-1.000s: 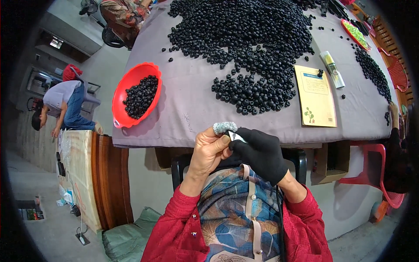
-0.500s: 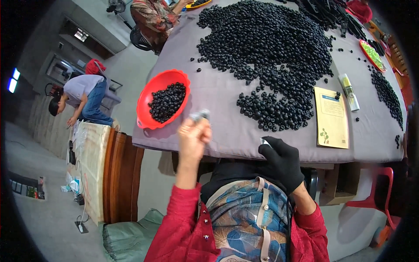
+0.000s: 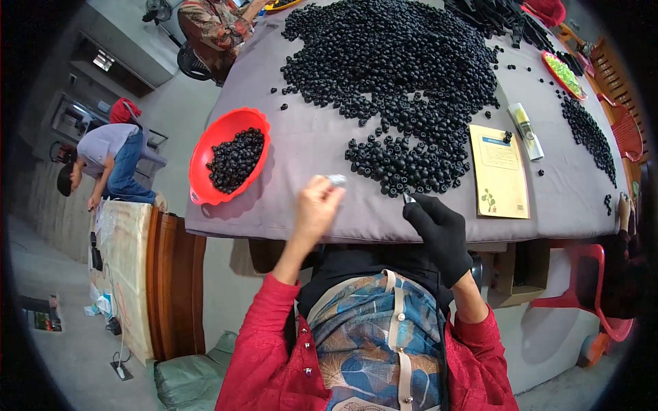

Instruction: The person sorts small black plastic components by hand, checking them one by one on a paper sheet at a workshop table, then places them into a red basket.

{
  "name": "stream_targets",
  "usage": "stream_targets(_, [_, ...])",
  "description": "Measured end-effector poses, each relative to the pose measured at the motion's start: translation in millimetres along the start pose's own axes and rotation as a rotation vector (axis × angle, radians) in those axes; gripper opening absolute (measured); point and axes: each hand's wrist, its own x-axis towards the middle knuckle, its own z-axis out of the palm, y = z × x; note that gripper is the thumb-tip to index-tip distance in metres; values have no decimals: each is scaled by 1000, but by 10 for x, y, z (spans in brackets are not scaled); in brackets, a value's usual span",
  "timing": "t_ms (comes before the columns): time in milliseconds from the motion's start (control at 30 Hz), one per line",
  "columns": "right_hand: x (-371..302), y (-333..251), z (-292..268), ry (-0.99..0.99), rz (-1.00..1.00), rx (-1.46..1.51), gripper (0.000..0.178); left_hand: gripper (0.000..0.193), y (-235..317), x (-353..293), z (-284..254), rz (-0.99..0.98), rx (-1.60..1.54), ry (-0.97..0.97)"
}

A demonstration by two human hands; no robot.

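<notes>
While hands have parted, left hand (image 3: 317,205) pinching grey piece (image 3: 336,180), gloved right hand (image 3: 439,229) pinching small part (image 3: 408,198).

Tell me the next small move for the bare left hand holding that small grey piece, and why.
Probably carry the left hand on toward the red bowl and drop the small grey piece there: the piece is pinched above the grey cloth, the bowl already holds black rings, and the gloved right hand waits by the pile.
</notes>
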Motion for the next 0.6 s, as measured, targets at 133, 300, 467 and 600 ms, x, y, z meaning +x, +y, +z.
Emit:
stream_targets(133, [28,-28,-88,76,99,43,26,21,143,-22,512,23,-47,-112])
stream_targets(300, [42,-63,-119,113,191,163,25,19,260,40,734,82,166,-82])
stream_targets(467, [38,6,-96,45,28,42,24,20,244,72,778,-9,256,-158])
stream_targets(600, [46,-27,-84,54,152,107,24,19,181,55,780,94,324,-113])
